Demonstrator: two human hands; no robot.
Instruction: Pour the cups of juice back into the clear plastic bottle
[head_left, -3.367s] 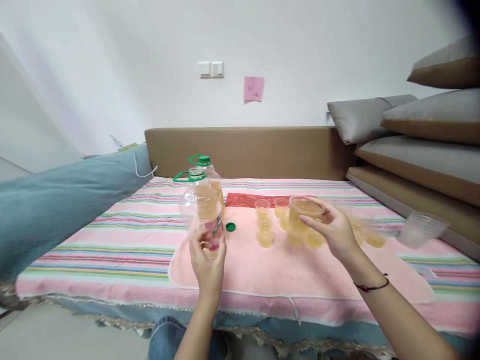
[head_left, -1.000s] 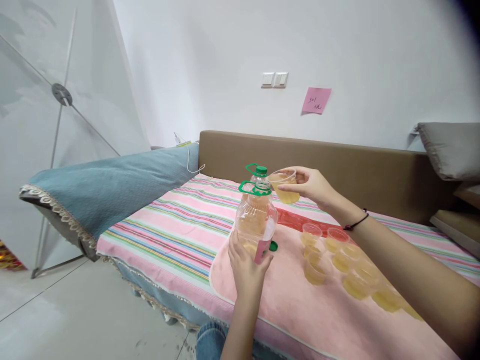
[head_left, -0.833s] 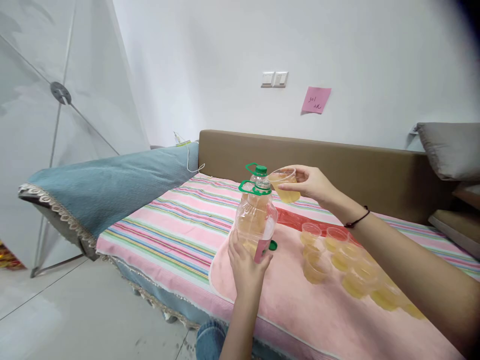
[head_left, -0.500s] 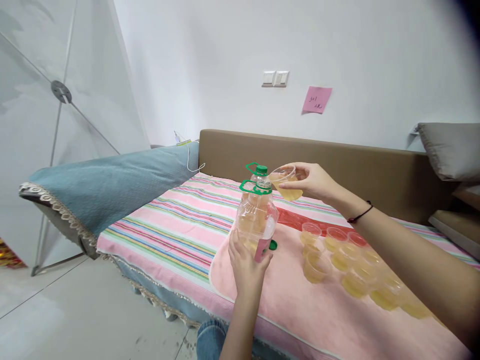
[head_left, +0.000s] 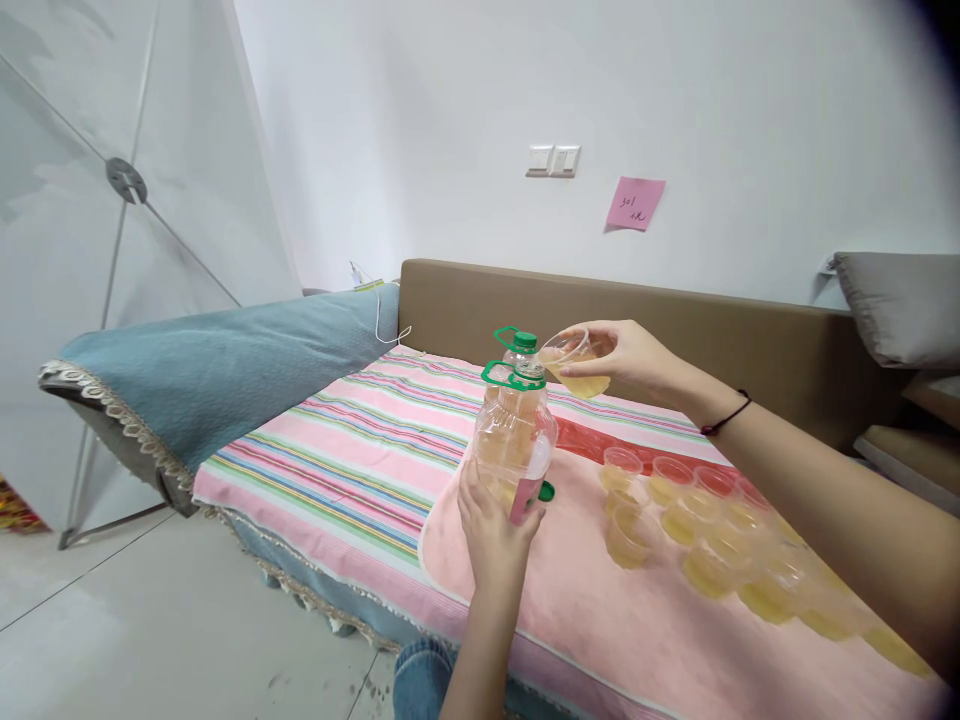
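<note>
Striped bedcover (head_left: 352, 440) with a pink towel (head_left: 600, 600) on top, brown headboard (head_left: 675, 320), white wall with a pink sticky note (head_left: 634, 203). Filled cups (head_left: 712, 540) sit in rows right of the bottle; a green cap (head_left: 547, 491) lies just beside it. Your left hand (head_left: 491, 530) wraps the clear bottle (head_left: 514, 440) low down, upright on the towel. Your right hand (head_left: 626, 355) pinches a plastic cup (head_left: 574, 360) of yellow liquid, tilted at the bottle's mouth.

A striped cloth (head_left: 352, 440) covers the bed (head_left: 315, 590); a pink towel (head_left: 600, 610) on it bears filled cups (head_left: 697, 520).
</note>
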